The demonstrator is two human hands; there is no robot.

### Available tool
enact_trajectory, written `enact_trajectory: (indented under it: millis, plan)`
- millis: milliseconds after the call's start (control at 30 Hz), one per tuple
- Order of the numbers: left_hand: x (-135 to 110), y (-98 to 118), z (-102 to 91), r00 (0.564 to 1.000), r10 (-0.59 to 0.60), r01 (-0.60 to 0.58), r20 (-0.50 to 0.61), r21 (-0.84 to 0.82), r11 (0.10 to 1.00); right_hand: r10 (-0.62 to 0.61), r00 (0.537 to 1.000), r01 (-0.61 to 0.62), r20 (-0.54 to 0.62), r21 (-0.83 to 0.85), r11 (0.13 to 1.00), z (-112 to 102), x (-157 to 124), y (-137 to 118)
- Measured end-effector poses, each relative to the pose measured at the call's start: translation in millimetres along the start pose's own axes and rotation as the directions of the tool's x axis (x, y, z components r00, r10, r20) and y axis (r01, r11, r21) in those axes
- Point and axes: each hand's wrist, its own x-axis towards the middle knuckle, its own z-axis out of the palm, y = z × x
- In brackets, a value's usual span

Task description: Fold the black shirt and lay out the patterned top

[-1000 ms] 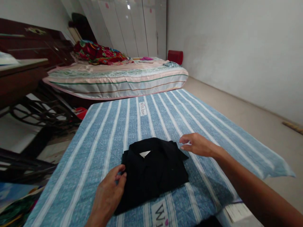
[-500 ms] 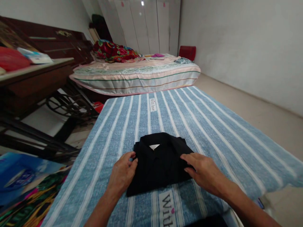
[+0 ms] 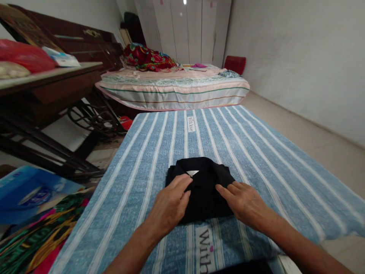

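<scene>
A folded black collared shirt (image 3: 203, 201) lies flat on a blue, white-striped cloth (image 3: 148, 160), its collar toward the far side and a pale label showing inside the neck. My left hand (image 3: 170, 199) rests over the shirt's left half, fingers stretched toward the collar and thumb apart. On the right side of the shirt, my right hand (image 3: 245, 202) touches the fabric, index finger extended and the other fingers bent near the edge. Neither hand lifts the shirt. Part of its left side is hidden under my left hand.
Beyond the striped surface stands a bed (image 3: 176, 89) with a red floral blanket (image 3: 151, 59). A sewing table (image 3: 71, 76) is at the left, above a blue package (image 3: 34, 194) and colourful cords (image 3: 54, 232). Another dark cloth (image 3: 242, 267) lies at the near edge.
My left hand has moved from the shirt's left edge rightward onto its front. My right hand stays at the right side, its index finger now extended. The view has shifted slightly left.
</scene>
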Motion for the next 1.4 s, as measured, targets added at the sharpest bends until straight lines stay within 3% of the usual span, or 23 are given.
enact_trajectory:
  millis: [167, 300, 467, 600, 667, 767, 867, 1033, 1233, 1400]
  plan:
    - [17, 14, 0.2, 0.957, 0.051, -0.061, 0.285, 0.024, 0.998, -0.072, 0.997, 0.070, 0.019, 0.054, 0.996, -7, 11, 4]
    - [27, 14, 0.2, 0.924, 0.025, -0.052, 0.382, 0.061, 0.997, -0.086, 0.989, 0.078, 0.117, 0.070, 0.994, -13, 26, 5]
    - [24, 3, 3.2, 0.950, 0.032, -0.041, 0.310, 0.023, 0.999, -0.139, 0.962, 0.137, 0.233, 0.027, 0.990, -24, 50, -2]
    - [16, -3, 1.0, 0.980, 0.047, -0.025, 0.191, -0.116, 0.993, -0.228, 0.952, 0.233, 0.202, 0.002, 0.973, -33, 69, -6]
    - [14, -5, -0.3, 0.987, 0.051, -0.025, 0.153, -0.171, 0.985, -0.309, 0.932, 0.304, 0.188, 0.053, 0.951, -37, 79, -5]
    - [11, -5, -1.2, 0.990, 0.048, -0.017, 0.131, -0.223, 0.975, -0.409, 0.874, 0.366, 0.262, 0.199, 0.909, -37, 94, 4]
    - [10, -5, -1.7, 0.994, 0.036, -0.007, 0.108, -0.258, 0.966, -0.419, 0.839, 0.325, 0.347, 0.297, 0.898, -30, 105, 13]
    - [10, -5, -3.3, 0.996, 0.032, -0.008, 0.079, -0.286, 0.958, -0.391, 0.843, 0.272, 0.369, 0.336, 0.902, -16, 115, 15]
    - [13, -4, -4.0, 0.995, 0.045, -0.018, 0.091, -0.278, 0.961, -0.342, 0.804, 0.201, 0.487, 0.319, 0.926, -22, 125, 9]
    - [15, -3, -6.0, 0.991, 0.050, -0.018, 0.124, -0.244, 0.970, -0.311, 0.805, 0.145, 0.506, 0.342, 0.929, -23, 130, 9]
